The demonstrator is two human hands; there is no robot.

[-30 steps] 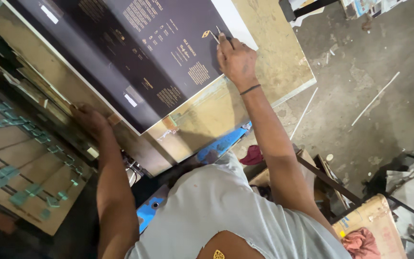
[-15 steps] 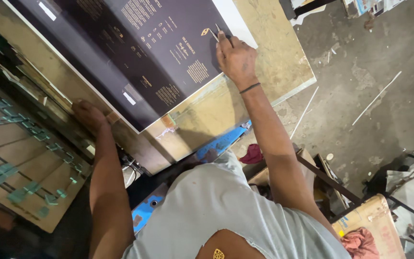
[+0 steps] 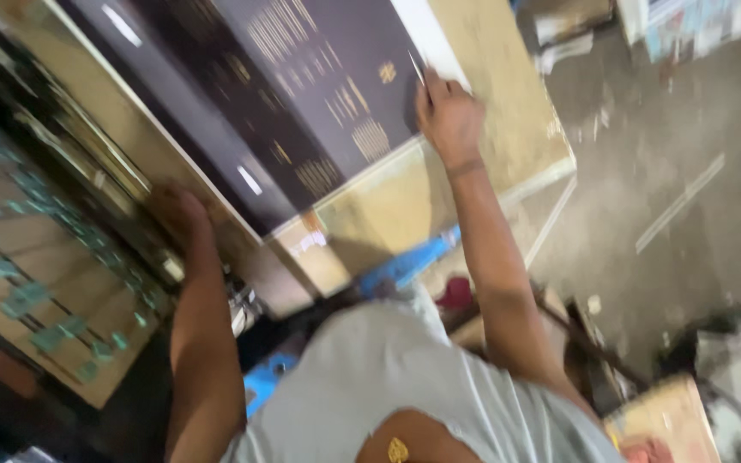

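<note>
One big dark printed sheet (image 3: 302, 111) lies on one tan board (image 3: 508, 129) that serves as the counter, and two bare arms reach out over it. The sheet is deep purple-brown, glossy, with columns of small gold marks and a pale border down its near edges; it covers most of the board, leaving a tan strip on the side toward the concrete floor (image 3: 671, 171). The right hand (image 3: 446, 111) is stretched far forward, wrist bent, fingers bunched at the sheet's white edge around what may be a thin blade, though the blur makes that hard to confirm. The left hand (image 3: 177, 213) is set down at the sheet's opposite long edge, knuckles up, fingers curled; whether it grips the edge or merely presses there I cannot tell. Beside that hand stands one wooden panel (image 3: 36, 291) dotted with many small teal pieces. One blue object (image 3: 405, 266) shows below the board.
</note>
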